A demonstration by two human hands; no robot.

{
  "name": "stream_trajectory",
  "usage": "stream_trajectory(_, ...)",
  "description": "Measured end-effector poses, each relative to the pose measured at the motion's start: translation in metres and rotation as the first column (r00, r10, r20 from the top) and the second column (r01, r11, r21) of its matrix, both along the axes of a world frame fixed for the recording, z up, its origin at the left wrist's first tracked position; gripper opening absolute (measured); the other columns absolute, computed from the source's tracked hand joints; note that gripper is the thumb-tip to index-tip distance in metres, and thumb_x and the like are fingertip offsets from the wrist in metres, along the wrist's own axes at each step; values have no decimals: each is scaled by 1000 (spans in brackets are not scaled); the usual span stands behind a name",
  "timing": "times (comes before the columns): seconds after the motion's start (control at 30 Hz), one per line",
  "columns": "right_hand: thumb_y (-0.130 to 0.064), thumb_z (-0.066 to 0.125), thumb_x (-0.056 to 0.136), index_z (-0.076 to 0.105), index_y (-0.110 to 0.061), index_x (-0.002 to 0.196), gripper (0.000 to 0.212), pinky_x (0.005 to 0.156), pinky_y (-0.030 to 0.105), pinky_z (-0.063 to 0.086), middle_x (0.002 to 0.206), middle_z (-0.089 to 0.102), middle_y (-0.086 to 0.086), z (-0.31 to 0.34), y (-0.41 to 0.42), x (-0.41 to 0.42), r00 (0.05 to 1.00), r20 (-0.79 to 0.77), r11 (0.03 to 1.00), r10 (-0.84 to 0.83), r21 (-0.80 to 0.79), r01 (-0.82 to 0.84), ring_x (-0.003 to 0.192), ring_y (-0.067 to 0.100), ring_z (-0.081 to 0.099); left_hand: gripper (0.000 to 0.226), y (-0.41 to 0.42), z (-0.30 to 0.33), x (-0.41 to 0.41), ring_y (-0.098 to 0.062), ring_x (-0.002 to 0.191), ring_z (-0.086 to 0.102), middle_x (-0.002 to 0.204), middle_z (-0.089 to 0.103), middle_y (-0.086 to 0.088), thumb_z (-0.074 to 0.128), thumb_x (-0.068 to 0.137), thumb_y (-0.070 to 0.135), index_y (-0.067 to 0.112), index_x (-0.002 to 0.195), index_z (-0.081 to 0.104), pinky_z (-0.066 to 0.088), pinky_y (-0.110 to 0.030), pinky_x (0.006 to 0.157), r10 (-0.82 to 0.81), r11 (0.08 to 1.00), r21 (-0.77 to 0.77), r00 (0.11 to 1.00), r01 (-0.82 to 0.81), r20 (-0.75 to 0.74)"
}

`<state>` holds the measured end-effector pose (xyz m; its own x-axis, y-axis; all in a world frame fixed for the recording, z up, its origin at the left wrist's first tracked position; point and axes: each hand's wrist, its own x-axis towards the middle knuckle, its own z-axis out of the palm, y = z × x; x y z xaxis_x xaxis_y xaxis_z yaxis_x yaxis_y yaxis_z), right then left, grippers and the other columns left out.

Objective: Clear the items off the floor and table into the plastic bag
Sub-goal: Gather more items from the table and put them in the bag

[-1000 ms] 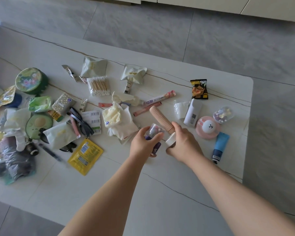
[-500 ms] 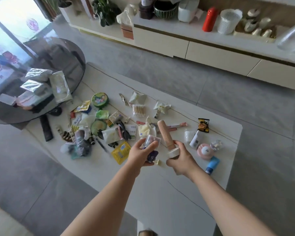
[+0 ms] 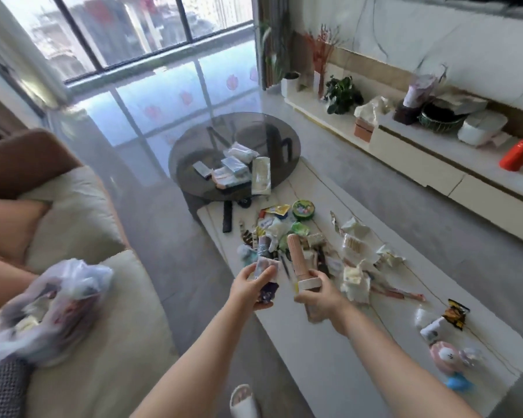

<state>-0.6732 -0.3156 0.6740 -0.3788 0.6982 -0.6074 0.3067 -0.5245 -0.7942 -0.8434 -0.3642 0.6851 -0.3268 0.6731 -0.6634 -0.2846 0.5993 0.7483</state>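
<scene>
Both hands lifted off table (image 3: 338, 351) edge: left hand (image 3: 249, 289) grips small packets (image 3: 266, 274), right hand (image 3: 320, 298) clasps pink tube (image 3: 296, 257).

Daylight pours through a tall window (image 3: 127, 31) with dark frames and glares off the glossy grey tiled floor (image 3: 151, 116). A round dark glass side table (image 3: 234, 137) stands near the middle of the room, just beyond one end of a long white marble-topped coffee table (image 3: 329, 351). A cream sofa (image 3: 82, 297) with a brown back fills the left side. Along the right wall runs a low cream cabinet (image 3: 420, 164) bearing a leafy potted plant (image 3: 343, 95) and a red container (image 3: 520, 153), under a white veined wall (image 3: 435, 40)
</scene>
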Motion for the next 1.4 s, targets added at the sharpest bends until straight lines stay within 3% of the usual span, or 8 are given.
stream_trajectory(0.2,-20,71,56,40,-25,123,74,55,29,44,98,60,9,35,-15,-119,979,-43,980,200,29,-198,76,20,57,40,-43,24,-98,-12,50,60,87,65,-12,68,87,31,15,120,53,52,-25,49,182,980,74,982,-185,48)
stream_trajectory(0.33,-22,68,55,46,-19,119,68,53,24,43,89,57,3,47,-31,-196,934,-35,934,354,64,-352,74,15,55,49,-74,26,-171,-18,67,62,101,62,-14,68,85,36,17,127,50,51,-28,50,290,952,80,954,-296,72)
stream_trajectory(0.53,-19,74,63,48,-19,118,60,57,28,47,95,58,6,43,-50,-313,863,-6,861,505,75,-503,80,18,57,32,-127,34,-270,-23,64,53,78,57,-13,66,86,38,22,110,53,53,-26,55,389,911,117,919,-395,71)
stream_trajectory(0.8,-13,73,68,52,-19,108,46,44,23,40,81,56,10,33,-80,-438,724,-11,724,690,11,-690,60,17,52,24,-191,28,-360,-22,53,51,59,65,-10,66,85,33,18,100,57,49,-27,51,650,750,95,756,-655,80)
stream_trajectory(0.93,-4,69,75,51,-14,96,29,39,18,35,70,52,10,25,-84,-490,634,14,635,773,-19,-773,48,16,46,36,-214,21,-388,-24,58,58,82,66,-16,68,84,30,13,114,57,50,-26,43,764,639,78,643,-765,51)
stream_trajectory(1.07,-5,65,72,49,-9,86,21,44,19,32,63,48,12,16,-81,-547,533,17,532,846,-86,-842,39,16,42,45,-222,15,-418,-30,80,64,112,66,-20,72,79,31,9,115,56,54,-29,55,866,498,63,499,-865,4)
stream_trajectory(1.23,-6,63,75,46,-10,93,25,44,16,26,64,42,12,7,-66,-614,430,-31,417,902,-188,-889,36,13,35,53,-210,13,-456,-29,81,66,114,65,-18,73,77,35,8,120,55,56,-31,58,925,379,34,379,-925,-18)
stream_trajectory(1.4,-18,72,75,49,-10,94,31,39,16,29,69,48,9,-9,-52,-672,378,-8,365,926,-247,-898,37,15,41,60,-193,-6,-490,-31,97,65,112,67,-13,73,73,43,11,122,59,52,-45,90,954,295,18,294,-955,-52)
